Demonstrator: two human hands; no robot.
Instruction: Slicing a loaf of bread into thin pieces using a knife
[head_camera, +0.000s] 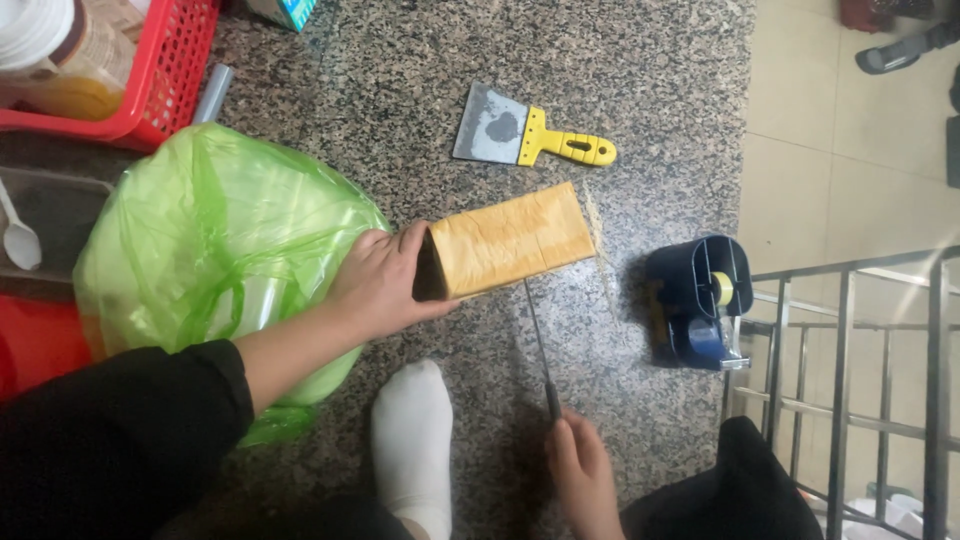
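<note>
Hands work low on a speckled granite floor (660, 80). Right hand (580, 470) is closed around the handle of a thin knife (538, 350), blade tip touching the box. Left hand (385, 280) grips the open end of a tan cardboard box (515, 238) lying flat. Beyond: green plastic bag (210, 230), tape dispenser (700, 300), yellow-handled scraper (530, 135), red basket (165, 70).

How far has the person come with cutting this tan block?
Done: pale crumbs lie beside the tan block. In hand: the left hand steadies its end while the right hand holds a thin knife at its edge. Left: the block looks mostly whole.
</note>
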